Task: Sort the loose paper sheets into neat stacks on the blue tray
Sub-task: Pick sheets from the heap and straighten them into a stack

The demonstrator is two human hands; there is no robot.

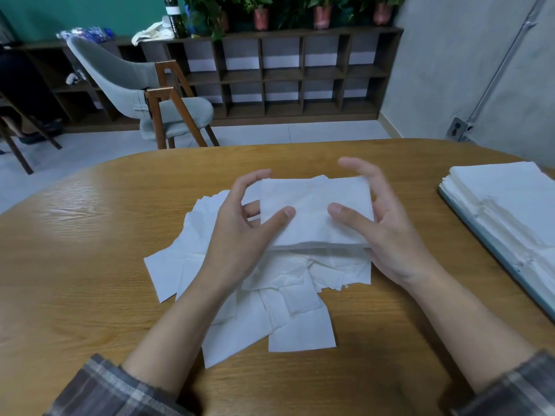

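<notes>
Left hand (240, 232) and right hand (387, 232) pinch bundle (312, 205) by its sides, fingers (360, 169) curled; tray (507, 265) lies rightward, nearer the right.

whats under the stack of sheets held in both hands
Below the held stack, gripped by the left hand and right hand, a loose pile of white sheets spreads over the wooden table. The stack hides the pile's middle.
</notes>
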